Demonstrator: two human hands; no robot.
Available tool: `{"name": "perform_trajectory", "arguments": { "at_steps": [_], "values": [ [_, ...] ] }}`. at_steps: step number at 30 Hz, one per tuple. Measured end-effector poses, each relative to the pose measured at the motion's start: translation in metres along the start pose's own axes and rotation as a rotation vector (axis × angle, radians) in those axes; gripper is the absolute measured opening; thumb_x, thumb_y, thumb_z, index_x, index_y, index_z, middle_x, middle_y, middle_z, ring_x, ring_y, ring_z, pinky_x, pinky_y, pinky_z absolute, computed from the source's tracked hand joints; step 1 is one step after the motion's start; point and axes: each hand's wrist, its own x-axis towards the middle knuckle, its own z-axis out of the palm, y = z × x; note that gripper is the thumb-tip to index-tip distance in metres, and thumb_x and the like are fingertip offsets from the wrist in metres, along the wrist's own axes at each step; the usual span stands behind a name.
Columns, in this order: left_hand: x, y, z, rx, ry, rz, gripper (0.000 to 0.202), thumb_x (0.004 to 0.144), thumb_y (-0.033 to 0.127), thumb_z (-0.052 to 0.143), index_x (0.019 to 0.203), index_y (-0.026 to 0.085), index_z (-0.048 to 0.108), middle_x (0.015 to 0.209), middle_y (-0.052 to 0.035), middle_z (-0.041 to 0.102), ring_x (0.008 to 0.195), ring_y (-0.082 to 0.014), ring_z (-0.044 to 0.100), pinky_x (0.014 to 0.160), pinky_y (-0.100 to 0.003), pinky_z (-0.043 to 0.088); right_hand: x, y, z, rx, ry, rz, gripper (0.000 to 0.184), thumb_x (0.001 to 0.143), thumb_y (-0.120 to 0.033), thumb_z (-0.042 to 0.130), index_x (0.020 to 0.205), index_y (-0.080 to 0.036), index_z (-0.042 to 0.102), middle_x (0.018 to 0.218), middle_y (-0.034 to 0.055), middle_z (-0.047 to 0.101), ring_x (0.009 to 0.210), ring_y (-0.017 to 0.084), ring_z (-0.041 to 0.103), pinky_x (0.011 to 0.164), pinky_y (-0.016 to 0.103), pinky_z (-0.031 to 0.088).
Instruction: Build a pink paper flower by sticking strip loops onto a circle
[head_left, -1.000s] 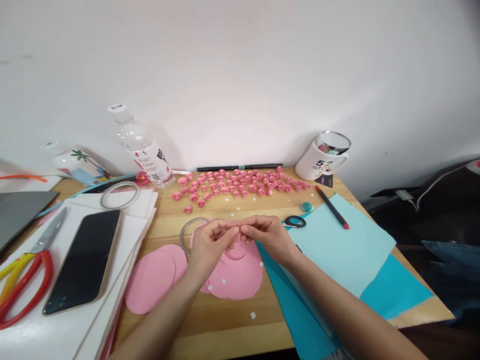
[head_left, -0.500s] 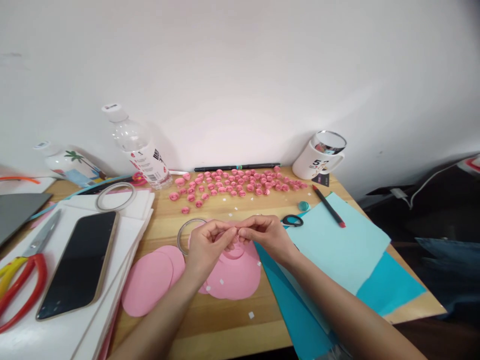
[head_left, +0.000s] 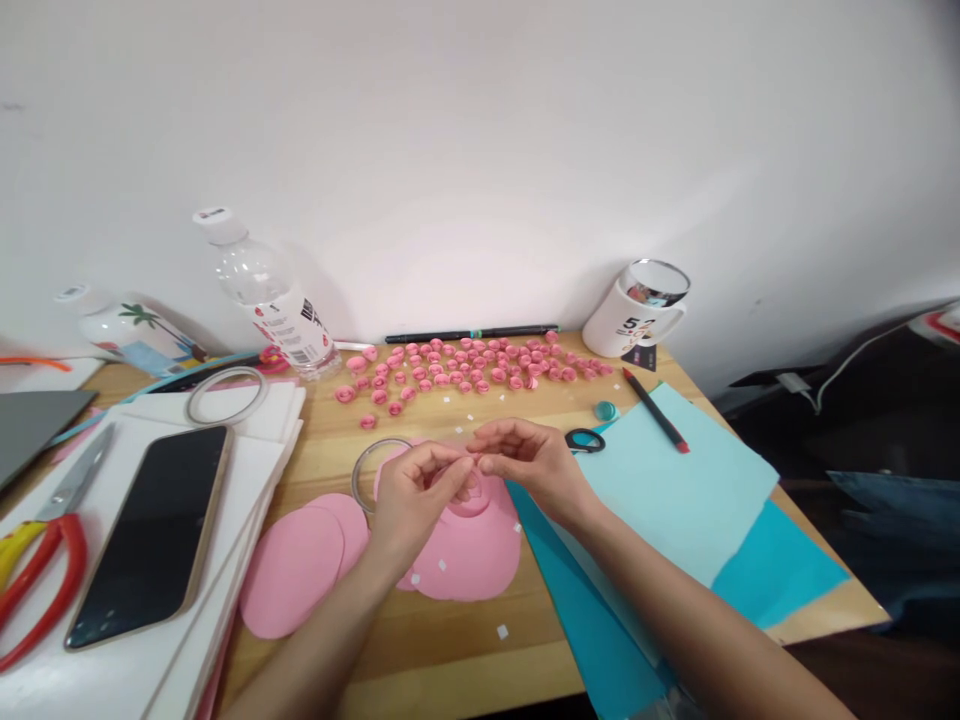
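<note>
Over the middle of the table, the fingertips of my left hand [head_left: 420, 490] and my right hand [head_left: 536, 465] meet in a pinch. Between them is a thin pink paper strip [head_left: 471, 505], mostly covered by the fingers; a curved part of it seems to hang below them. Underneath lie several overlapping pink paper circles [head_left: 480, 560]. A tape roll [head_left: 364, 470] lies beside my left hand, partly hidden. Farther back, many small rolled pink paper flowers [head_left: 457, 372] are spread out. Scissors with a black handle [head_left: 585, 440] lie just right of my right hand.
Light blue paper [head_left: 675, 490] and a red-tipped pen [head_left: 660, 415] lie on the right, a white mug [head_left: 630, 320] behind. On the left are a phone [head_left: 150, 540], red-and-yellow scissors [head_left: 52, 560], another tape roll [head_left: 225, 395] and a plastic bottle [head_left: 277, 310]. A wall closes the back.
My right hand's fingers have shifted and spread slightly while its thumb and fingertip stay near the left hand's pinch. The view has moved a little; the table items stay in place.
</note>
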Motion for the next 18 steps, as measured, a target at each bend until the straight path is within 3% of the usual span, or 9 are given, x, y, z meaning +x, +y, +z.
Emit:
{"name": "perform_trajectory", "arguments": {
  "at_steps": [8,18],
  "values": [
    [0.0013,-0.0011,-0.0006,-0.055,0.031,-0.053,0.012,0.069,0.024,0.067,0.066,0.014,0.062,0.053,0.0009,0.063,0.05,-0.0092,0.058,0.051,-0.018,0.046,-0.0006,0.0019,-0.0004,0.03,0.009,0.039,0.02,0.061,-0.024,0.077,0.079,-0.017,0.069,0.072,0.0037,0.073,0.065,0.015,0.067,0.067,0.03,0.054],
    [0.0035,-0.0083,0.0012,-0.064,0.015,-0.053,0.012,0.069,0.024,0.066,0.067,0.014,0.061,0.054,0.0007,0.063,0.05,-0.009,0.057,0.049,-0.018,0.045,-0.0015,0.0007,0.0005,-0.004,0.058,0.059,0.022,0.055,-0.023,0.08,0.073,-0.017,0.069,0.069,0.0036,0.073,0.056,0.013,0.065,0.06,0.027,0.053]
  ]
}}
